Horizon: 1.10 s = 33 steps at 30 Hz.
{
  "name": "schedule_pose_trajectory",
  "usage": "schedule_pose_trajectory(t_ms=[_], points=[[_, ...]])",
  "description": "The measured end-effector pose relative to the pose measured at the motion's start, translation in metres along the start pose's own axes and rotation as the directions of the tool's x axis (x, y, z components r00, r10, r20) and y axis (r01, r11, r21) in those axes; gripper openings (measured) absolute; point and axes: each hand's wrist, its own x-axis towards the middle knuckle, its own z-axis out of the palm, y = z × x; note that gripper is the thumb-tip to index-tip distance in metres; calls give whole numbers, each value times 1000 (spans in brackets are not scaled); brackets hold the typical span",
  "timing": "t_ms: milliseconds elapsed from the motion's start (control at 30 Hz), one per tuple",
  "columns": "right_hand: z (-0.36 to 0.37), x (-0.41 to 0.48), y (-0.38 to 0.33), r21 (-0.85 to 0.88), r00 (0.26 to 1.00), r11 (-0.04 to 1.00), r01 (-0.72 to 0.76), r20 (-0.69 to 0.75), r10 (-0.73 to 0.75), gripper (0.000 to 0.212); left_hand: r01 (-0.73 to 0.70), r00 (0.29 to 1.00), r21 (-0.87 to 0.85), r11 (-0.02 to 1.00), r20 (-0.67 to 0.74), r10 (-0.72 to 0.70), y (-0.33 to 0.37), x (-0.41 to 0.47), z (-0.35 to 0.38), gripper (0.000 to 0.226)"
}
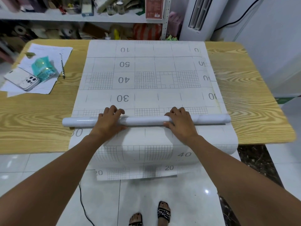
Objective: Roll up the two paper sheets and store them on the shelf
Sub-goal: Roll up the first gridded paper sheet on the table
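Two white gridded paper sheets lie stacked along the wooden table (254, 101). The upper sheet (146, 69) is flat toward the far edge, and its near part is wound into a long white roll (145, 120) lying across the table. My left hand (110, 119) and my right hand (180, 120) both rest over the roll, fingers curled on its far side, thumbs on the near side. The lower sheet (146, 154) stretches from under the roll and hangs over the table's front edge toward the floor.
At the table's left lie loose papers (48, 51), a phone (22, 79), a teal packet (44, 67) and a pencil (62, 66). A cluttered shelf (73, 17) stands behind the table, with a white air conditioner (198, 15) to its right. A black cable (83, 204) trails on the tiled floor.
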Motion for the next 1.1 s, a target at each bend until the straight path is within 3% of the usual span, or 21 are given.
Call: schedule_pose_trajectory(t_ms=[333,733,933,1100], points=[[-4,-1,-3,81,1000,997,-8,-7,8,32,-70,996,27,997,-62,71,-11,-4,3,40],[-3,0,-8,50,1000,999,-19,-5,20,50,-55,998,69,996,-35,58,-5,-3,0,41],[-6,2,-9,80,999,996,-37,-14,39,35,-53,998,40,998,-21,54,-5,-2,-2,31],[-3,4,-9,39,998,998,-57,-9,57,32,-58,998,-22,998,-5,58,-9,-3,0,39]])
